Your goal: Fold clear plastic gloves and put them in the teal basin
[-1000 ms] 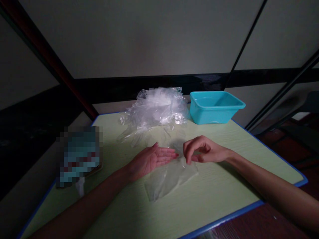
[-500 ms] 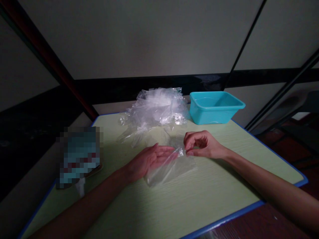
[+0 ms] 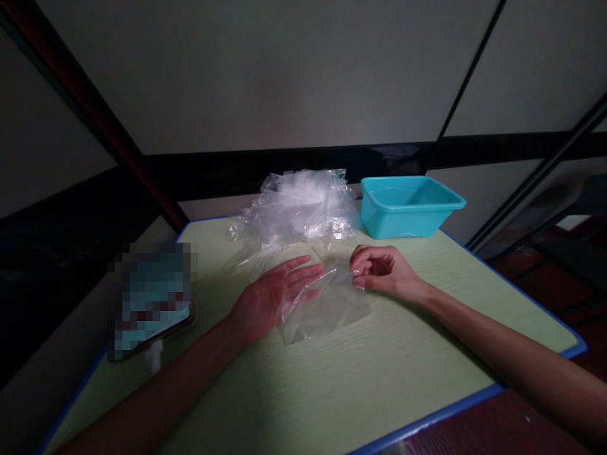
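Note:
A thin clear plastic glove [image 3: 327,306] lies in the middle of the pale green table [image 3: 360,392]. My right hand [image 3: 382,272] pinches the glove's upper edge between thumb and fingers and holds it a little off the table. My left hand [image 3: 272,297] is open with its fingers stretched out; the fingertips reach into or under the glove's left edge, and I cannot tell which. Behind both hands sits a heap of clear plastic gloves [image 3: 296,212].
A turquoise plastic tub [image 3: 408,205] stands at the table's back right. A blurred-out object [image 3: 152,297] lies at the left edge. The table has a blue rim, with dark floor beyond it on the right.
My right hand has pinched the glove's edge and drawn it up and away from me. My left hand has turned palm down and slid forward to the glove's edge.

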A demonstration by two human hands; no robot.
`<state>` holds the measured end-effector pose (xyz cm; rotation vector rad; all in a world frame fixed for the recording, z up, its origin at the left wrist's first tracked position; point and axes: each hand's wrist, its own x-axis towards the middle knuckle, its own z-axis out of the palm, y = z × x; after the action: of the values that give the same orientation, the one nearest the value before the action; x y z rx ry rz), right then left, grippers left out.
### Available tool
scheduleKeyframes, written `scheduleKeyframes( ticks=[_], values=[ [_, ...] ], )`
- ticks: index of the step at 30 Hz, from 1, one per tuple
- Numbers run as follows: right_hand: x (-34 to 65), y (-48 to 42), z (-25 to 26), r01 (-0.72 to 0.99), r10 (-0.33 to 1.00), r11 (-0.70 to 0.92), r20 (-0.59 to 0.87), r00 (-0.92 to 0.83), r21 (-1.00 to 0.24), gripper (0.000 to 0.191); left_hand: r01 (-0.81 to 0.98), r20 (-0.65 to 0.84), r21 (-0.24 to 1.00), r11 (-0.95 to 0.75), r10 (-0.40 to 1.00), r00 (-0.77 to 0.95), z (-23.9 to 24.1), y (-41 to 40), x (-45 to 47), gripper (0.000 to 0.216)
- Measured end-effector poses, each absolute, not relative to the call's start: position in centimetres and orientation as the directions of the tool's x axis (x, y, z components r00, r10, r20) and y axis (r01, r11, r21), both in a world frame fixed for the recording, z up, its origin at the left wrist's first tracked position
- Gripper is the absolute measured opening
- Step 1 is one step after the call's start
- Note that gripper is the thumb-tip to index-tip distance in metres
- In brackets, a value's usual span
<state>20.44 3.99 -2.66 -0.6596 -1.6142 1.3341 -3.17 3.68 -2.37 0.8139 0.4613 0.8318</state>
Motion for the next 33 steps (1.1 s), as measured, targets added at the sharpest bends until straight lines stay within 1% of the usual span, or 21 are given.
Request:
scheduleKeyframes(
  ticks=[3,8,11,18,22,24,26,28,33],
  values=[
    [20.4,4.1,-2.8,-0.123,0.858,0.268,0.295,-0.42,-0.955,0.015,-0.387,-0.11,0.853,0.35,0.846,0.522,-2.1,3.7,-3.2,0.038],
    [20.4,4.1,-2.9,-0.141,0.857,0.29,0.322,-0.403,-0.947,0.015,-0.187,-0.205,0.934,0.304,0.886,0.415,-0.8,3.4,-3.9,0.053],
    [20.4,4.2,-2.9,-0.136,0.865,0.284,0.315,-0.391,-0.949,0.017,-0.1,-0.229,0.952,0.289,0.892,0.389,0.0,3.7,-4.6,0.057],
    [20.3,4.7,-3.2,-0.082,0.892,0.26,0.271,-0.36,-0.962,0.016,0.025,-0.288,0.955,0.296,0.902,0.321,0.1,4.8,-5.3,0.056],
    [20.4,4.8,-3.4,-0.074,0.893,0.266,0.275,-0.356,-0.961,0.017,0.053,-0.221,0.975,0.216,0.922,0.316,-0.4,4.9,-5.2,0.047],
    [20.4,4.8,-3.4,-0.074,0.892,0.269,0.278,-0.357,-0.96,0.017,0.148,-0.15,0.983,0.109,0.939,0.309,-0.6,5.1,-5.3,0.04],
    [20.4,4.8,-3.4,-0.074,0.89,0.27,0.278,-0.362,-0.96,0.018,0.292,-0.07,0.956,-0.013,0.96,0.272,-0.8,5.3,-5.3,0.035],
    [20.4,4.8,-3.4,-0.076,0.887,0.271,0.28,-0.367,-0.96,0.018,0.406,0.0,0.909,-0.092,0.975,0.221,-0.9,5.4,-5.3,0.033],
    [20.3,4.7,-3.4,-0.09,0.876,0.287,0.299,-0.377,-0.954,0.017,0.502,0.076,0.849,-0.167,0.978,0.196,-1.7,4.9,-4.7,0.03]
  ],
)
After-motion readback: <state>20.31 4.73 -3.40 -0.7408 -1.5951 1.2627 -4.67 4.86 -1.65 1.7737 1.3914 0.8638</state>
